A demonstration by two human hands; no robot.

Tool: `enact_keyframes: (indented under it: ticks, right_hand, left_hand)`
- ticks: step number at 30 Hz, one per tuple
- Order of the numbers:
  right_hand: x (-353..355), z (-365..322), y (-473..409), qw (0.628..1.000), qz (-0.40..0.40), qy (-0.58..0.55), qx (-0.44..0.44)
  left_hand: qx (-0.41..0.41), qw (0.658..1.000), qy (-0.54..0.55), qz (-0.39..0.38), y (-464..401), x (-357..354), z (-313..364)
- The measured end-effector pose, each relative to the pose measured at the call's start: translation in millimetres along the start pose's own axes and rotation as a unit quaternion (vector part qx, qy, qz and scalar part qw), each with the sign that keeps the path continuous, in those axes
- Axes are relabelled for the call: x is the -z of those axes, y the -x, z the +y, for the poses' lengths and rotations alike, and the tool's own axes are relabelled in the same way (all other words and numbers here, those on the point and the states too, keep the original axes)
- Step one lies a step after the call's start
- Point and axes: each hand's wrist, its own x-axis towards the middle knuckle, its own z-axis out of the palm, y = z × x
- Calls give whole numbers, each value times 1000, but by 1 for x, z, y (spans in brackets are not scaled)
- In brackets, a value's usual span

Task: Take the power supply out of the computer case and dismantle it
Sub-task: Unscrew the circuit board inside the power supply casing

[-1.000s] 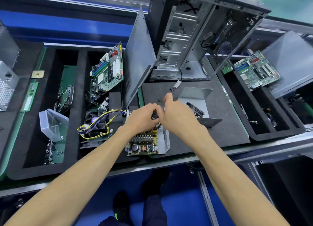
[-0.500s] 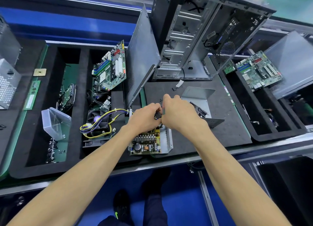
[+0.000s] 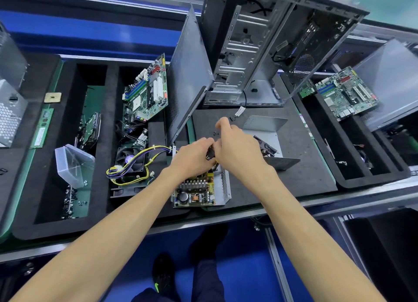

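Note:
The power supply (image 3: pixel 199 192) lies open at the front of the black mat, its circuit board, heatsink and perforated metal wall exposed. Its yellow and black cable bundle (image 3: pixel 135 163) trails left over a fan. My left hand (image 3: pixel 192 159) curls over the far end of the supply. My right hand (image 3: pixel 239 150) meets it there, and both hold a small dark part (image 3: pixel 210 153) between them, mostly hidden by fingers. The supply's removed metal cover (image 3: pixel 267 129) lies just right of my hands. The stripped computer case (image 3: pixel 260 52) stands upright at the back.
A side panel (image 3: pixel 190 75) leans against the case. Foam trays on the left hold a motherboard (image 3: pixel 147 91), a fan, a clear plastic box (image 3: pixel 73 163) and screws. Another motherboard (image 3: pixel 346 93) sits in the right tray. Loose screws (image 3: pixel 216 133) lie on the mat.
Both hands stay together at the far end of the power supply. My right hand has shifted slightly, its index finger lifting higher.

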Motion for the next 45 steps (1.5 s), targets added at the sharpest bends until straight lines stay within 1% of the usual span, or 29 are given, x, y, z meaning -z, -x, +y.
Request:
enact_keyframes:
  ticks: [3, 7, 8, 11, 13, 16, 18, 21, 23, 24, 27, 28, 31, 32, 35, 36, 39, 40, 43, 45]
  right_hand:
    - [-1, 4, 3, 1000, 8, -6, 23]
    - [-4, 5, 0, 999, 29, -6, -22]
    - [-4, 5, -2, 999, 32, -11, -22]
    - [-5, 5, 1, 999, 8, -23, 27]
    - [-7, 5, 4, 999, -1, -12, 39]
    - [-6, 5, 1, 1000, 25, 13, -2]
    - [-5, 7, -4, 999, 26, 14, -21]
    - [-4, 6, -1, 1000, -1, 4, 21]
    - [-5, 5, 3, 999, 3, -1, 42]
    - [-6, 6, 4, 999, 9, 2, 32]
    - [-5, 8, -2, 999, 20, 3, -35]
    - [-5, 8, -2, 999, 20, -2, -30]
    - [-6, 5, 3, 999, 15, -3, 47]
    - [-6, 5, 3, 999, 15, 5, 51]
    - [-4, 7, -4, 1000, 21, 13, -16]
    - [-4, 7, -5, 1000, 22, 5, -20]
    - [-6, 5, -1, 999, 21, 5, 41]
    - [-8, 5, 0, 999, 23, 7, 42]
    - [-4, 7, -6, 999, 35, 8, -22]
    - [-3, 10, -8, 1000, 24, 9, 4]
  left_hand:
    - [1, 1000, 6, 4, 1, 1, 1]
    - [1, 1000, 6, 10, 2, 1, 1]
    - [-1, 1000, 7, 7, 2, 1, 1]
    - [-2, 1000, -11, -5, 2, 3, 3]
    - [2, 1000, -8, -8, 1, 4, 4]
    - [-2, 1000, -4, -6, 3, 4, 4]
    - [0, 1000, 3, 0, 4, 4, 3]
    - [0, 1000, -8, -14, 3, 5, 5]
    - [-3, 1000, -14, -20, 2, 6, 6]
    - [-3, 1000, -15, -18, 2, 6, 5]
    - [1, 1000, -11, -2, 4, 5, 4]
    - [1, 1000, -10, -1, 4, 5, 4]
    - [0, 1000, -14, -13, 3, 5, 5]
    - [-2, 1000, -14, -15, 2, 5, 5]
    - [-5, 1000, -6, -2, 4, 5, 3]
    - [-5, 1000, -5, 2, 4, 4, 3]
    - [-4, 1000, -14, -6, 3, 4, 4]
    - [-3, 1000, -11, -7, 3, 5, 4]
    - [0, 1000, -3, 2, 4, 5, 5]
    - [-1, 1000, -12, -2, 4, 6, 5]
